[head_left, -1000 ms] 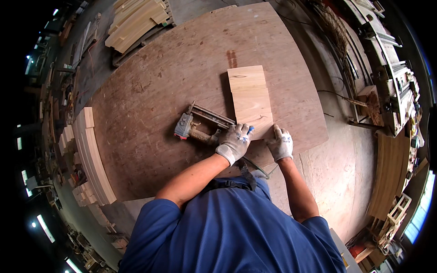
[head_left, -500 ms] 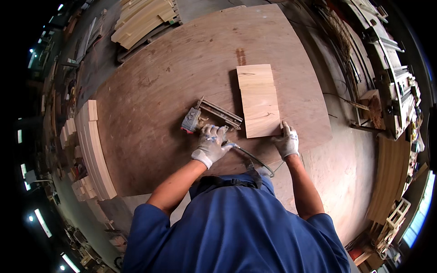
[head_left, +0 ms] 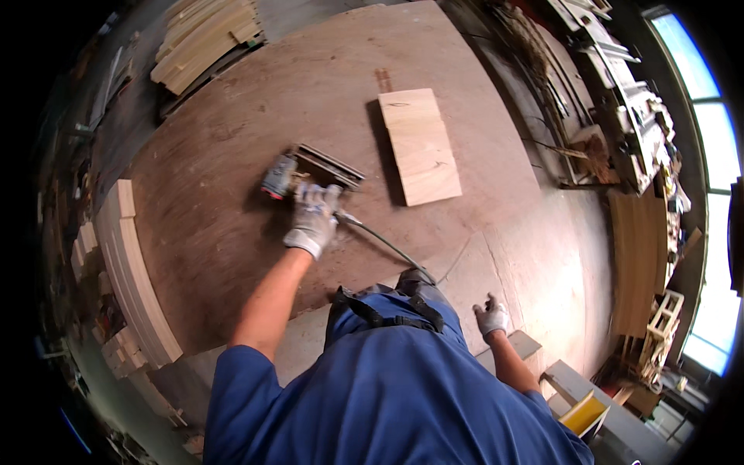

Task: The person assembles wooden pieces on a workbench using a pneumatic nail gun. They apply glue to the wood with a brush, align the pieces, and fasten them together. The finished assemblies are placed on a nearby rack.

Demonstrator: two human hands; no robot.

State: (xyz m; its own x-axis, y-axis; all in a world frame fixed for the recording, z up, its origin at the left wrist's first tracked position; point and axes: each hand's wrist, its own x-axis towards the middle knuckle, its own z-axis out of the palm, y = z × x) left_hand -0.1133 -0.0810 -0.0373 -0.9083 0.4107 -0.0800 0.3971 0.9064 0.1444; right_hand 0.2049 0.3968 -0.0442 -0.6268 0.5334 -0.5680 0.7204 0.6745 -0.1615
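My left hand (head_left: pixel 312 223), in a pale work glove, is closed around the handle of an air nail gun (head_left: pixel 332 166). The tool rests on or just above the brown wooden worktable (head_left: pixel 225 167); which of the two I cannot tell. A green air hose (head_left: pixel 391 246) runs from its handle back toward my waist. To the right of the nail gun lies a pale rectangular wood panel (head_left: pixel 422 151) with slightly stepped edges, touched by neither hand. My right hand (head_left: pixel 491 318), gloved too, hangs off to the lower right with fingers apart and nothing in them.
Long pale planks (head_left: pixel 141 283) are stacked along the table's left side. Another pile of planks (head_left: pixel 208 40) stands beyond the far left edge. At the lower right, close to my right arm, are a grey surface (head_left: pixel 620 422) and a yellow-lined box (head_left: pixel 587 413). Metal racking (head_left: pixel 620 101) lines the right.
My right hand has left the panel's near corner and swung down to the right. The left hand still grips the nail gun. The whole view has turned and shifted.
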